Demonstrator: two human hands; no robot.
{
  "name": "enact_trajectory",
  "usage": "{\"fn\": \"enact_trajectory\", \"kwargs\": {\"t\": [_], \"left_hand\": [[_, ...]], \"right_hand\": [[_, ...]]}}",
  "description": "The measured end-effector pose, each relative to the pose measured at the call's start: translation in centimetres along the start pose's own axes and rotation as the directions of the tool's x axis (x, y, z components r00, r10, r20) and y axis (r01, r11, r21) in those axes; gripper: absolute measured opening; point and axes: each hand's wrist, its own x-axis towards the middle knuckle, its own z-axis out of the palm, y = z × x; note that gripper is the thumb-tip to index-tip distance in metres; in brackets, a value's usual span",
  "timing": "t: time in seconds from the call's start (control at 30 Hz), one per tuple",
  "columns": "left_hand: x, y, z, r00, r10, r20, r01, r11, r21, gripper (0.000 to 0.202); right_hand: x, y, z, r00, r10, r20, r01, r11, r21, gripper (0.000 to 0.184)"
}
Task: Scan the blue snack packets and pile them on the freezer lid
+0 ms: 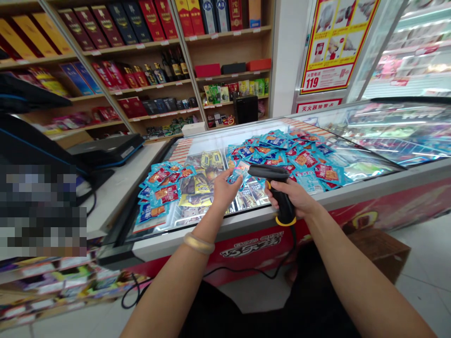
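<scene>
My right hand (292, 195) grips the handle of a black and yellow barcode scanner (269, 173), its head pointing left. Just left of the scanner head, my left hand (226, 188) pinches a small blue snack packet (238, 170), partly covered by my fingers. A gold bracelet (199, 242) circles my left wrist. Behind and right of the scanner lies a large pile of blue and red snack packets (306, 158) on the glass freezer top. A smaller pile of similar packets (164, 191) lies to the left of my left hand.
The glass-topped chest freezer (246, 218) stretches across in front of me, with packaged goods inside. The scanner's black cord (243, 271) hangs down its front. A counter (123, 176) with black equipment stands left; a cardboard box (378, 251) sits low right. Stocked shelves (151, 44) line the back.
</scene>
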Motion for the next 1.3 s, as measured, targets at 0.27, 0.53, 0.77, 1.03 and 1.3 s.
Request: {"fn": "enact_trajectory", "kwargs": {"t": [0.27,0.53,0.77,1.03,1.3], "left_hand": [[0.1,0.0,-0.9,0.996,0.019,-0.082,-0.018,1.000,0.021,0.028],[1.4,-2.8,-10.4,0.941,0.155,-0.301,-0.064,0.954,0.292,0.033],[1.9,-5.0,-18.6,0.944,0.122,-0.306,0.096,0.787,0.609,0.048],[1.4,-6.0,-19.2,0.941,-0.227,-0.251,0.329,0.440,0.835,0.063],[1.0,-5.0,-19.4,0.944,-0.125,-0.305,0.325,0.513,0.795,0.060]], "right_hand": [[0.4,-0.1,0.7,1.000,0.012,-0.028,-0.010,0.999,0.044,0.039],[2.8,1.2,4.2,0.997,0.062,0.042,-0.070,0.978,0.199,0.032],[5.7,2.9,9.4,0.984,0.125,0.129,-0.154,0.957,0.247,0.024],[6.8,4.1,12.2,0.968,0.219,0.127,-0.244,0.938,0.246,0.021],[6.6,4.0,11.8,0.971,0.210,0.114,-0.234,0.936,0.264,0.021]]}}
